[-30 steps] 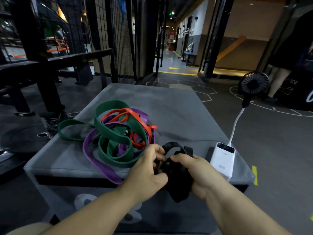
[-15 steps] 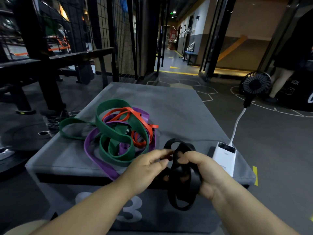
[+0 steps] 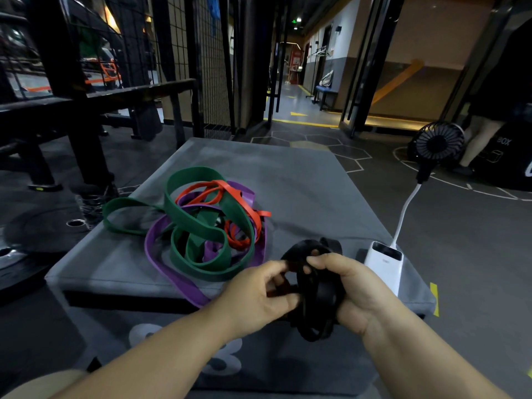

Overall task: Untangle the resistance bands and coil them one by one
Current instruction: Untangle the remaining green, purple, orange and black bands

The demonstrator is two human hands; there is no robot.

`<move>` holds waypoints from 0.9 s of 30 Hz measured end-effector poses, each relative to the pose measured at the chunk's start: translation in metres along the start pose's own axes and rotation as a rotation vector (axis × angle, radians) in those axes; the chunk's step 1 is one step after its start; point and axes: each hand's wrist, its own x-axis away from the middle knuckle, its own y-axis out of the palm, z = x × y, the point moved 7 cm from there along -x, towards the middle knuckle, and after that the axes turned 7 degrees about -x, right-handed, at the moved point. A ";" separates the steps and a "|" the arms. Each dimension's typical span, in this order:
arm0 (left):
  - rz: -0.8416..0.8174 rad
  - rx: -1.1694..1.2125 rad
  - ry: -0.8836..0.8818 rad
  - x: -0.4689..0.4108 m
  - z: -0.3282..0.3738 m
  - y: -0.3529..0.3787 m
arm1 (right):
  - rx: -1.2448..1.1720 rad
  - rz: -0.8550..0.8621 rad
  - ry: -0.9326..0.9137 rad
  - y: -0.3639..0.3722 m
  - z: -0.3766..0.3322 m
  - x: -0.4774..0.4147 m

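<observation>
At the near edge of the gray box (image 3: pixel 302 180), the right hand (image 3: pixel 357 289) gripped the black band (image 3: pixel 316 300) coil while the left hand (image 3: pixel 259 295) pinched it. A slack grip would probably let the springy loops unwind.

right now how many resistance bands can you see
4 by colour. The left hand and right hand grip the black band; the green band, purple band and red band lie tangled on the grey box. More may hide in the tangle.
</observation>
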 end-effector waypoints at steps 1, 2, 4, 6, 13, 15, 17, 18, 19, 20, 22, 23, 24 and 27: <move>-0.007 -0.026 0.004 0.001 0.000 0.001 | 0.018 -0.008 0.016 -0.001 0.002 -0.001; 0.000 -0.035 0.003 0.001 -0.001 0.001 | 0.037 -0.013 0.032 0.000 0.003 0.000; 0.039 -0.008 -0.014 0.001 -0.002 -0.004 | 0.051 -0.038 0.057 0.001 0.004 0.000; 0.055 0.037 -0.050 -0.001 -0.005 -0.010 | 0.044 -0.077 0.070 0.004 0.003 0.000; -0.073 0.611 -0.139 -0.003 -0.008 -0.011 | 0.236 -0.456 -0.003 0.028 -0.003 0.014; -0.029 0.675 -0.144 -0.004 -0.010 -0.014 | 0.278 -0.465 0.053 0.025 0.000 0.014; -0.013 0.685 -0.148 -0.003 -0.009 -0.013 | 0.342 -0.457 0.065 0.021 0.002 0.013; -0.011 0.682 -0.151 -0.002 -0.009 -0.012 | 0.382 -0.436 0.058 0.020 0.001 0.011; 0.003 0.670 -0.152 -0.002 -0.008 -0.012 | 0.409 -0.404 0.050 0.018 0.001 0.011; 0.040 0.642 -0.144 -0.003 -0.008 -0.015 | 0.417 -0.370 0.048 0.017 0.001 0.011; 0.143 0.518 -0.114 -0.004 -0.008 -0.024 | 0.395 -0.287 0.058 0.013 0.002 0.009; 0.190 0.409 -0.089 -0.004 -0.007 -0.028 | 0.368 -0.250 0.071 0.011 0.003 0.008; 0.240 0.254 -0.038 -0.005 -0.005 -0.032 | 0.336 -0.213 0.083 0.011 0.004 0.008; 0.417 -0.272 0.216 0.000 0.009 -0.034 | 0.189 -0.096 0.109 0.008 0.005 0.007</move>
